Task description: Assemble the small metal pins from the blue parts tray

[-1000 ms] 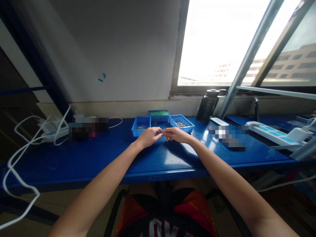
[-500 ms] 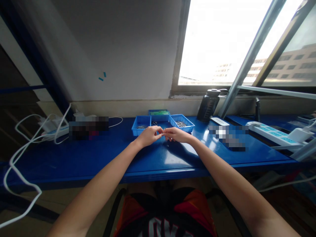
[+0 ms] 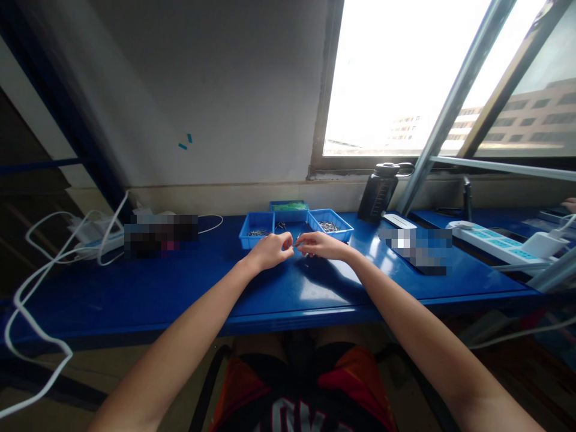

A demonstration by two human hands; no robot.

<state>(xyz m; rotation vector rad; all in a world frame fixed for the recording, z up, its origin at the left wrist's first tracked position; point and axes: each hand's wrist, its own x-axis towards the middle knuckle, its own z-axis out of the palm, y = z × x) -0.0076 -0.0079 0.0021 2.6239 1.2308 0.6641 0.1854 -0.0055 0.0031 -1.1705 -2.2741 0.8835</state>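
Note:
My left hand and my right hand meet fingertip to fingertip over the blue workbench, just in front of a cluster of small blue trays. Both hands are pinched closed around something tiny and metallic that I cannot make out. The left tray and the right tray hold small metal parts; the rear tray holds something green.
A dark water bottle stands by the window sill at the right. A white power strip with plugs lies far right. White cables and another power strip trail off the bench's left end. My knees are under the bench edge.
The hands have stayed in the same spot with only slight finger movement; the left fingers have curled in a little more.

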